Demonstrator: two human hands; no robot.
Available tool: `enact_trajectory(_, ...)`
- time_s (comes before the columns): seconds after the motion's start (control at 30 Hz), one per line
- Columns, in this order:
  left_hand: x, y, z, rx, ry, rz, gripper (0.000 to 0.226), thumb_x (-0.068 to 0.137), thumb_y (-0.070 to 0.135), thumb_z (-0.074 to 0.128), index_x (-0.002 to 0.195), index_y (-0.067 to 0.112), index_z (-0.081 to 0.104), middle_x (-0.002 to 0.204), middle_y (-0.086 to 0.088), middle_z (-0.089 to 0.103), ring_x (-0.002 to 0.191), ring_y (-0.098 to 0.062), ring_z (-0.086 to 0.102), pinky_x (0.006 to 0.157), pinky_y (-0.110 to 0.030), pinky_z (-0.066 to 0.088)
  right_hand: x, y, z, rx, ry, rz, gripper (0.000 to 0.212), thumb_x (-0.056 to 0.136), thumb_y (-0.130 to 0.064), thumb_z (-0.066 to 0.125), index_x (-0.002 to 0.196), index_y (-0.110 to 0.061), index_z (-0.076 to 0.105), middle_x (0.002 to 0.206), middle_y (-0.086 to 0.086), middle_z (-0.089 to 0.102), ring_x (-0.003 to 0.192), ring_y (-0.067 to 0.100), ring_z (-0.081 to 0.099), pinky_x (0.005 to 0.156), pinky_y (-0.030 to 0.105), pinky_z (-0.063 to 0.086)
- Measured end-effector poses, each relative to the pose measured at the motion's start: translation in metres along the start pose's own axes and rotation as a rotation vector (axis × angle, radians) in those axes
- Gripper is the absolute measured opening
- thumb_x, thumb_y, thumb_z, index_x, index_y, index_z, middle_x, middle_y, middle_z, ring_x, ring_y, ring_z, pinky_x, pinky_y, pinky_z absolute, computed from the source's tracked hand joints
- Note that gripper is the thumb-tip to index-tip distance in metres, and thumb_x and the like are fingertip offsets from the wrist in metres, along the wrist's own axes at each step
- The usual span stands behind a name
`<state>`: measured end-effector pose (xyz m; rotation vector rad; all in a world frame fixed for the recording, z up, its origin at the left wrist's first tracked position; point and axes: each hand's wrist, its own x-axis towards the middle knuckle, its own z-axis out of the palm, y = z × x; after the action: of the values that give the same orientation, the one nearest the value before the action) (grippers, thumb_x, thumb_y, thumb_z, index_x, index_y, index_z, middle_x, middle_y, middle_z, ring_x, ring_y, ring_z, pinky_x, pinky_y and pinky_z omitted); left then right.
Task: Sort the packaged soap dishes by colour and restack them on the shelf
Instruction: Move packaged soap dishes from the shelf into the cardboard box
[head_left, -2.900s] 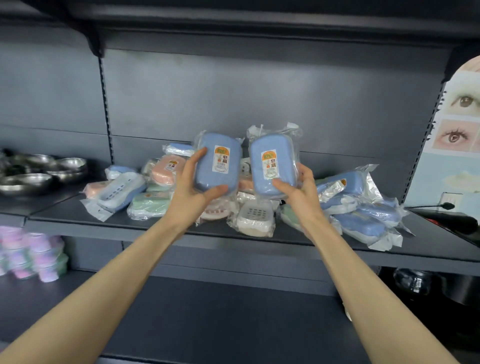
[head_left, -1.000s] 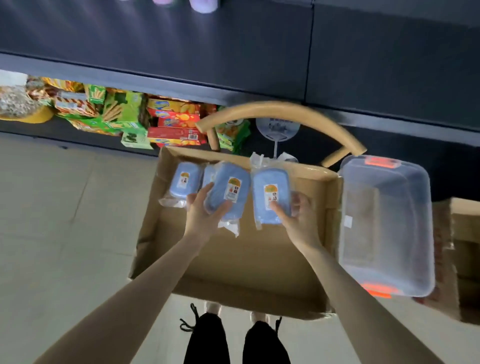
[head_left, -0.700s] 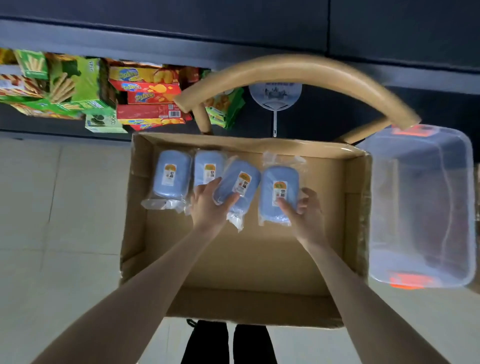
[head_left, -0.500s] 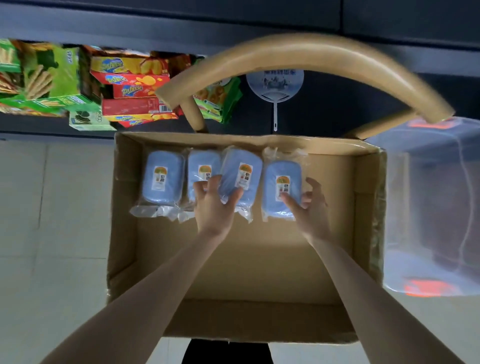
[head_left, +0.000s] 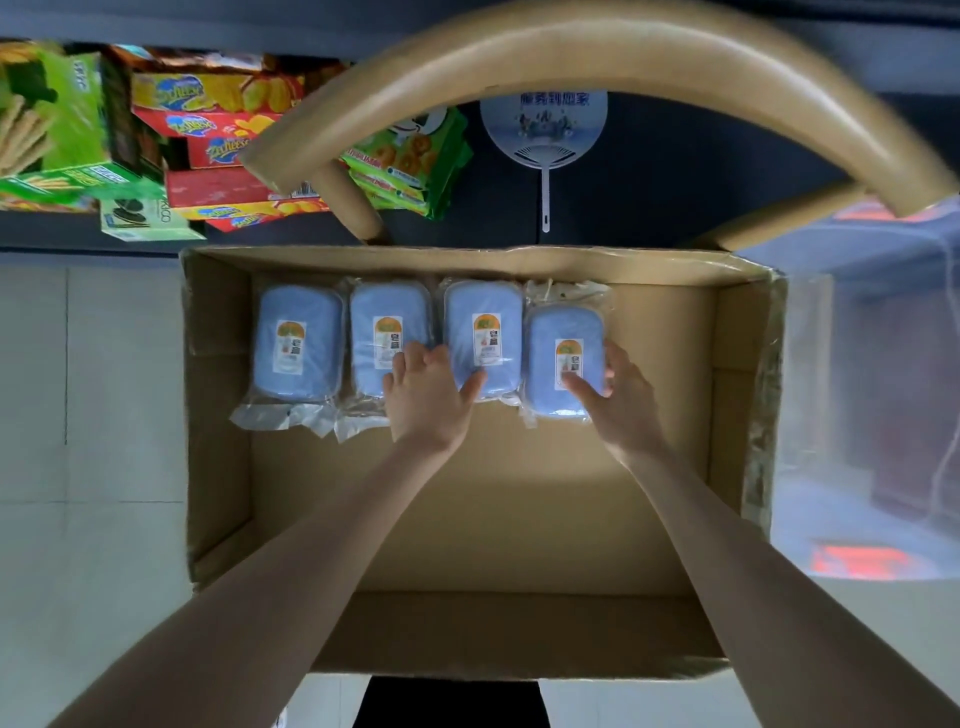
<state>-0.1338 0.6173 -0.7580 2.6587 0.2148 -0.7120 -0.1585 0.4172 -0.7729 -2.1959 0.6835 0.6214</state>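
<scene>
Pinching rightmost soap dish (head_left: 565, 332) in right hand (head_left: 623, 400), clasping neighbouring dish (head_left: 483, 312) in left hand (head_left: 426, 400) (long axes up-frame, centre frame).

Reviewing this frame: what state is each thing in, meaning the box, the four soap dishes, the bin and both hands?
box: open, upright.
first dish: bagged, flat, label up, untouched.
second dish: bagged, flat, label up.
third dish: flat, gripped by left hand.
fourth dish: flat, gripped by right hand, lying nearer than the others.
bin: clear, blurred; contents unclear.
</scene>
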Motion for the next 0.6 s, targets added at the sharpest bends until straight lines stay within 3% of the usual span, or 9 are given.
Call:
enact_trajectory(0.17,-0.008,0.005,-0.027,-0.084,-0.162,0.051,0.039,0.094,0.032,0.054,0.123,0.008,0.046,0.116,-0.012,0.053,0.109,-0.031,0.053,0.09,-0.044,0.044,-0.008,-0.015,-0.018,-0.151,-0.081,0.039,0.077,0.089,-0.043,0.064,0.152,-0.021,0.024,0.149,0.007,0.037,0.134,0.027,0.039,0.109,0.04,0.034)
enact_trajectory(0.33,-0.03,0.013,-0.071,0.008,-0.262,0.2,0.056,0.094,0.034,0.055,0.142,0.013,0.037,0.135,-0.012,0.045,0.126,-0.03,0.042,0.102,-0.044,0.038,-0.039,-0.045,-0.056,-0.223,-0.097,0.006,0.066,0.088,-0.028,0.066,0.145,-0.014,0.036,0.149,0.007,0.032,0.133,0.026,0.039,0.102,0.035,0.037)
enact_trajectory(0.6,-0.091,0.093,-0.196,0.293,-0.1,0.538,0.055,0.093,0.038,0.055,0.141,0.015,0.038,0.131,-0.011,0.05,0.125,-0.03,0.044,0.103,-0.043,0.036,-0.137,-0.1,-0.173,-0.368,-0.019,-0.17,0.056,0.088,-0.023,0.065,0.139,-0.012,0.044,0.143,0.01,0.038,0.127,0.027,0.044,0.1,0.035,0.041)
